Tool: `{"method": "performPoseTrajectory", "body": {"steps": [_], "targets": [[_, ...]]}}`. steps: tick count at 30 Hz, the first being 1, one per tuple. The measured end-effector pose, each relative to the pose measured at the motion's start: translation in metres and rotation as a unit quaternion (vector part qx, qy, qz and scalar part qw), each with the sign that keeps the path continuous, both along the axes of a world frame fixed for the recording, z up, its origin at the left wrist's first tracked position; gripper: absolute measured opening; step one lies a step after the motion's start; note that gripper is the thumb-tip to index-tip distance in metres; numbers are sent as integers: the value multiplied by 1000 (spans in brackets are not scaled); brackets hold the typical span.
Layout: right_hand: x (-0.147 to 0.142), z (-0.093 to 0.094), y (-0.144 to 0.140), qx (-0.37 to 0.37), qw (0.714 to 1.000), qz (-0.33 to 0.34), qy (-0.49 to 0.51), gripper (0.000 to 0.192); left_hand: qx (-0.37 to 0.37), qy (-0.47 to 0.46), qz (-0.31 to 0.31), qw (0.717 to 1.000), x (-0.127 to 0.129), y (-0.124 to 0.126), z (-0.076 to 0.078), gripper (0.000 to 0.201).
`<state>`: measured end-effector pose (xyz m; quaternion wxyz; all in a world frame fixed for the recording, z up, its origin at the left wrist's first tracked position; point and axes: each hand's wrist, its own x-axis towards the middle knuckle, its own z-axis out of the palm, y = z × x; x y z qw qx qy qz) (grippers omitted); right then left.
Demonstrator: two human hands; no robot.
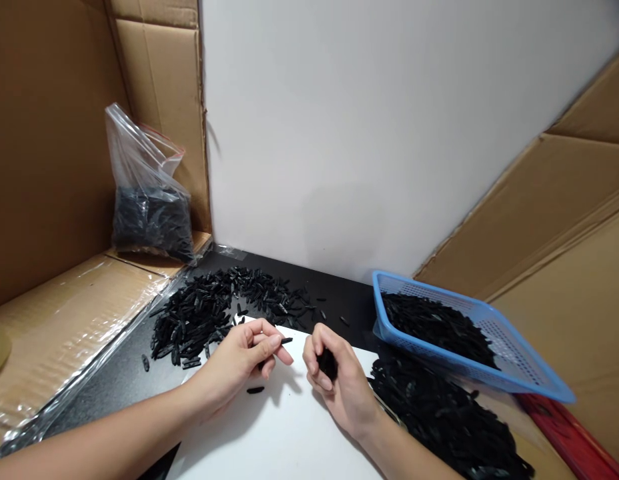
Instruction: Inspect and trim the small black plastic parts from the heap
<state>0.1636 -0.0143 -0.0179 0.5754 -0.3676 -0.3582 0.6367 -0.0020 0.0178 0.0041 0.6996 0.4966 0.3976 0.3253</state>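
A single small black plastic piece (286,341) is pinched in the left hand (239,360) above the white sheet (269,433), at nine o'clock of the right hand (339,387), which is clenched on several more, so a sorting step is judged underway.

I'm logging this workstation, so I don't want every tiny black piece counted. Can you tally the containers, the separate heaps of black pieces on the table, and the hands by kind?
Blue basket: 1
Clear plastic bag: 1
Heaps of black pieces on the table: 2, the left heap and the right heap
Hands: 2, the left hand and the right hand
Total: 6
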Motion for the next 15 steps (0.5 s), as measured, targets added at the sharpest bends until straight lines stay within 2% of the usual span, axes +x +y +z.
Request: {"method": "performPoseTrajectory", "body": {"steps": [4, 8, 10, 13, 15], "targets": [[1, -6, 0, 28, 992, -35, -117, 27, -2, 5, -17, 1000, -1, 0, -2, 36], [1, -5, -4, 104, 962, -56, -247, 21, -13, -5, -40, 999, 0, -1, 0, 35], [1, -4, -5, 112, 956, -64, -263, 19, -15, -7, -41, 999, 0, -1, 2, 33], [1, -3, -4, 96, 959, -80, -254, 22, -25, -15, -20, 999, -1, -3, 7, 16], [1, -4, -3, 87, 962, -87, -243, 24, -34, -21, -11, 999, -2, -3, 8, 23]]}}
